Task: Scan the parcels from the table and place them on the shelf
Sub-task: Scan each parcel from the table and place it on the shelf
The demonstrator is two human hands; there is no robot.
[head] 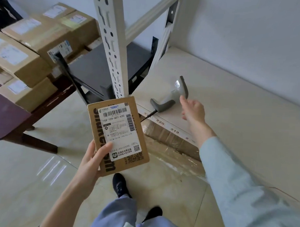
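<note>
Cardboard is gripped in the left hand (92,159): a small flat parcel (118,136) is held label-up over the tiled floor, in front of the shelf's upright post (113,46), with the thumb laid across the lower edge of the shipping label (121,129) and the fingers curled beneath. The right hand (193,110) is empty, its fingers loosely spread, and is held just beside the grey scanner (171,97), which lies on its side on the white shelf board (242,105) close to the front edge; contact with it cannot be confirmed. The scanner's cable (148,116) is draped over that edge. If the scanner is lifted carelessly, it could be snagged by the cable or knocked off the edge. The parcel is pinched at one end only, so it could be tipped or dropped while attention is turned to the right. The lower codes could be hidden by the thumb, although the main barcode is left clear. More boxes (32,41) are stacked on the dark table (3,116) to the left, so much of the task is judged to remain.
</note>
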